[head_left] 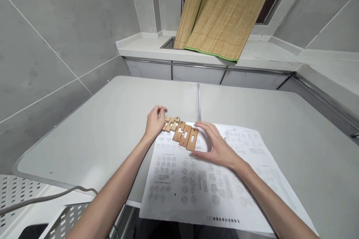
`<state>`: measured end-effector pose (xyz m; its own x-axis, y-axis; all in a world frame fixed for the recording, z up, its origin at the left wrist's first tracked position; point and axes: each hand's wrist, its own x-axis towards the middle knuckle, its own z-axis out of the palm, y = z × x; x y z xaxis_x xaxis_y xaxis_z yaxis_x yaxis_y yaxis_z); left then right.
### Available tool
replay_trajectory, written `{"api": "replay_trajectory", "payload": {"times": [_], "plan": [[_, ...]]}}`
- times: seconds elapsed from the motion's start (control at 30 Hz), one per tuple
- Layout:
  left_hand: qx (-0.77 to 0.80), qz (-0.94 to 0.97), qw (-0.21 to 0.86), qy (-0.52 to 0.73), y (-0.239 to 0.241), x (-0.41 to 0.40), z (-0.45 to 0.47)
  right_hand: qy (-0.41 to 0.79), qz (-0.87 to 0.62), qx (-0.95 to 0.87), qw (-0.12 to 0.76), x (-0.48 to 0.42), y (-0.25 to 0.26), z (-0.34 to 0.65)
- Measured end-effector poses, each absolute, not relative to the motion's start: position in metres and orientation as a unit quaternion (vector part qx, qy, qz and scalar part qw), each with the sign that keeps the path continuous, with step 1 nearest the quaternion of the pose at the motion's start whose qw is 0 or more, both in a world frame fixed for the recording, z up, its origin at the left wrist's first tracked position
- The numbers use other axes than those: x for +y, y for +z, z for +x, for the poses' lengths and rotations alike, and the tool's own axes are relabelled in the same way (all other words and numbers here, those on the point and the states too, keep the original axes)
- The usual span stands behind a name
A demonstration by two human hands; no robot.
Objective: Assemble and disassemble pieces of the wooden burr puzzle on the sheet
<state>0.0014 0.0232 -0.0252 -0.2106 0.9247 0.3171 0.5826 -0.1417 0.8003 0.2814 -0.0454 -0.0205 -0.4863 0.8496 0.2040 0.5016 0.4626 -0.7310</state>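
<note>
Flat wooden puzzle pieces with cut-out slots lie in a slanting, overlapping row on a printed sheet. At the left are small light wooden pieces [169,124]; to their right are larger, darker wooden pieces [183,135], some with a number on top. My left hand [155,121] rests at the row's left end, its fingers curled in; what they may hold is hidden. Around the right end curves my right hand [217,145], thumb and fingers spread. Its thumb lies close by the lower edge of the piece marked 2 [192,140], and its fingertips are near the upper edge.
The large printed sheet [193,201] with small diagrams overhangs the front edge of the pale folding table [112,130]. A grey cable [50,197] runs at lower left beside a perforated white surface [19,194]. Behind, a bamboo mat [224,15] hangs over a white ledge [146,46].
</note>
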Motion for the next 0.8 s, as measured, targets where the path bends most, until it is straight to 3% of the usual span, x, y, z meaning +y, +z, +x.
{"api": "replay_trajectory", "payload": {"times": [0.13, 0.43, 0.63, 0.8], "plan": [[0.628, 0.6, 0.194, 0.456, -0.026, 0.022, 0.002, 0.277, -0.42, -0.829, 0.246, -0.053, -0.022, 0.274], [0.627, 0.588, 0.203, 0.47, -0.026, 0.019, 0.003, 0.177, -0.453, -0.817, 0.311, -0.045, -0.038, 0.261], [0.628, 0.581, 0.207, 0.475, -0.025, 0.016, 0.001, 0.227, -0.46, -0.801, 0.309, -0.046, -0.038, 0.267], [0.632, 0.572, 0.211, 0.479, -0.025, 0.016, -0.002, 0.246, -0.485, -0.745, 0.388, -0.039, -0.04, 0.274]]}}
